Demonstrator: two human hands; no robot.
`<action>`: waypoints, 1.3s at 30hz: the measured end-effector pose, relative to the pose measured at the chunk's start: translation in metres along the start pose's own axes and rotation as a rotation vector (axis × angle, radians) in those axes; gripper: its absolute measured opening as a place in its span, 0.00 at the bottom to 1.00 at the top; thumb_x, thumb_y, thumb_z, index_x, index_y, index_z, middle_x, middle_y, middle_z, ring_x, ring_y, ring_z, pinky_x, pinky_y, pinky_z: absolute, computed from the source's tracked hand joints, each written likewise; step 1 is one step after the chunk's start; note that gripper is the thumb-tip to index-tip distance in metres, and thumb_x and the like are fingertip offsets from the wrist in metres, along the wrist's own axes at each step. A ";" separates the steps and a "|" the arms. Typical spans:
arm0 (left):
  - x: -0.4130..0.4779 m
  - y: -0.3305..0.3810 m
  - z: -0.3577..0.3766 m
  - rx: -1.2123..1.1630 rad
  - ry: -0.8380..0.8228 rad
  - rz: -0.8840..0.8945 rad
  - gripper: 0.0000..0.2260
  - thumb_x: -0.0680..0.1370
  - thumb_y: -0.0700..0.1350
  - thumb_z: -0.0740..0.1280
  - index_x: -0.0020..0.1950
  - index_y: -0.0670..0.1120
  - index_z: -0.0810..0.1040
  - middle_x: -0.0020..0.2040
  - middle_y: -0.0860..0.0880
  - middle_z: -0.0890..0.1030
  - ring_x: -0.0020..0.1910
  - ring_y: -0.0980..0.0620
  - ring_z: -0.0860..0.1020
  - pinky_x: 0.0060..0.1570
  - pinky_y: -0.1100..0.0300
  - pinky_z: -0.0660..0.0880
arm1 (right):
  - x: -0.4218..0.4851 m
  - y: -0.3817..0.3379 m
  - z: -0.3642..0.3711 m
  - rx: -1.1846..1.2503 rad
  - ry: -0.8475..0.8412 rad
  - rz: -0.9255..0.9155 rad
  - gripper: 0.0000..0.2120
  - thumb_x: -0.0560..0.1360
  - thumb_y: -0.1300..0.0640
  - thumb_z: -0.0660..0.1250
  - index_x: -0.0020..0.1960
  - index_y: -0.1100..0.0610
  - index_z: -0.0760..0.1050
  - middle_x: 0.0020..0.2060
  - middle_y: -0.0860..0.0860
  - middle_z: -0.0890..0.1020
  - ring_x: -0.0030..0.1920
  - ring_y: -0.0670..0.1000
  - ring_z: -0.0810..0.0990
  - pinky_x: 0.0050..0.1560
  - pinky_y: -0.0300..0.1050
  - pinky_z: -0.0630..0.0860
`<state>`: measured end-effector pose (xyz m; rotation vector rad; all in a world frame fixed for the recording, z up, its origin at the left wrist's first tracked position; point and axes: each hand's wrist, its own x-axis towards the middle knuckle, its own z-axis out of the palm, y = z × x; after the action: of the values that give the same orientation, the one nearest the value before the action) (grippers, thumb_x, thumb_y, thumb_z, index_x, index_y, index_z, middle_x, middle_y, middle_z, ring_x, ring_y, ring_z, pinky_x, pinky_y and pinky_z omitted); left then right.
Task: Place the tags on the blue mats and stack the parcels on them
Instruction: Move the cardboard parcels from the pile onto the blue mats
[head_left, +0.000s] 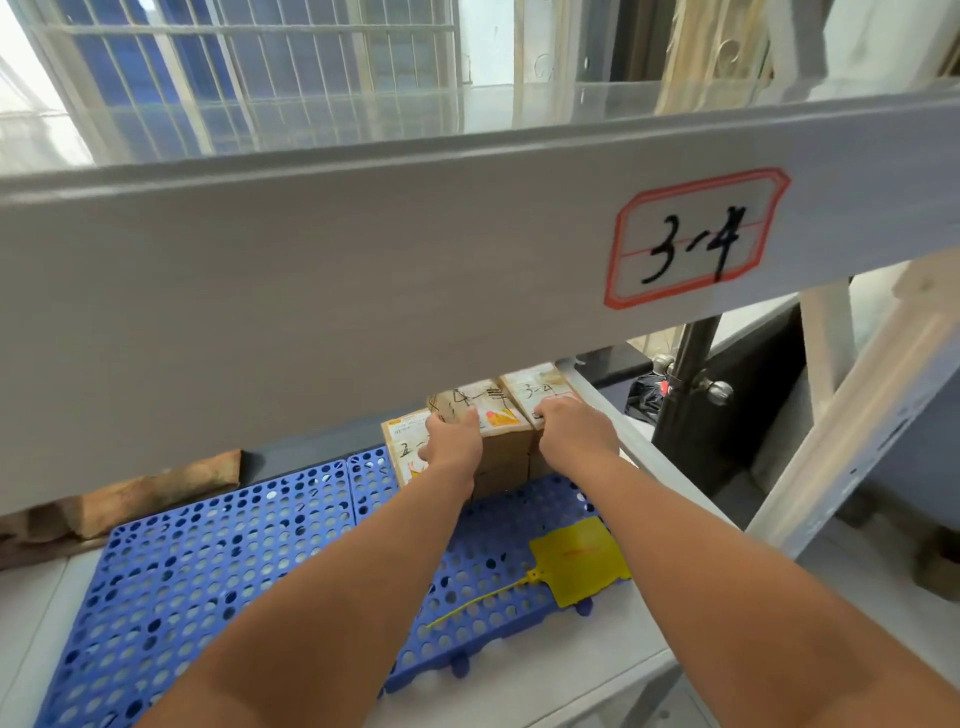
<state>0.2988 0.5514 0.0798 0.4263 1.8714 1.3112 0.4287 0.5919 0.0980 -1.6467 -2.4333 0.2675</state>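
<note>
From my remote seat I see the left hand's fingers (470, 415) curled over the top front edge of the middle parcel (493, 410), so the left hand (452, 441) grips it. The right hand's fingers (543, 414) are bunched together and hooked on the near top edge of the right parcel (537, 387), the one with "3-4" written on it. I think the right hand (574, 431) is gripping rather than just pressing, but its fingertips are tucked out of my view.

Both parcels stand touching, side by side, well beyond the yellow tag (579, 558) at the back of the shelf. The middle one rests on another brown box (501, 475). A third parcel (402, 441) stands partly behind the left hand, beyond the tag and to its left.

The tag lies flat on the near right corner of the right blue mat (488, 582), with its thin strap trailing left across the holes. A larger blue mat (208, 561) lies to the tag's left, and a crumpled brown packet (156, 488) lies further left. Above the tag runs a white shelf beam (363, 270) bearing a red-bordered label (696, 236) that reads "3-4".
</note>
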 end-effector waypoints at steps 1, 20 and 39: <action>0.000 -0.002 0.003 0.047 0.007 0.025 0.27 0.80 0.54 0.59 0.77 0.49 0.56 0.73 0.41 0.61 0.66 0.41 0.68 0.64 0.50 0.67 | 0.000 0.000 0.000 0.000 -0.009 -0.004 0.19 0.74 0.65 0.57 0.63 0.54 0.74 0.62 0.54 0.75 0.62 0.56 0.74 0.58 0.48 0.72; 0.010 -0.007 0.016 0.178 0.104 0.195 0.22 0.81 0.48 0.59 0.74 0.43 0.65 0.69 0.44 0.73 0.66 0.43 0.72 0.66 0.46 0.70 | 0.011 0.013 0.002 0.009 -0.048 -0.020 0.21 0.75 0.61 0.58 0.66 0.52 0.74 0.65 0.52 0.75 0.63 0.57 0.75 0.59 0.49 0.74; -0.030 -0.024 -0.054 0.577 0.204 0.604 0.17 0.80 0.41 0.60 0.69 0.46 0.73 0.66 0.45 0.77 0.65 0.47 0.74 0.60 0.57 0.70 | -0.018 -0.059 0.027 0.246 0.172 -0.403 0.18 0.75 0.63 0.58 0.63 0.57 0.75 0.58 0.55 0.77 0.60 0.56 0.72 0.60 0.47 0.70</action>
<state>0.2800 0.4879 0.0789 1.2771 2.3980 1.1809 0.3756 0.5525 0.0861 -1.0104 -2.4171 0.3294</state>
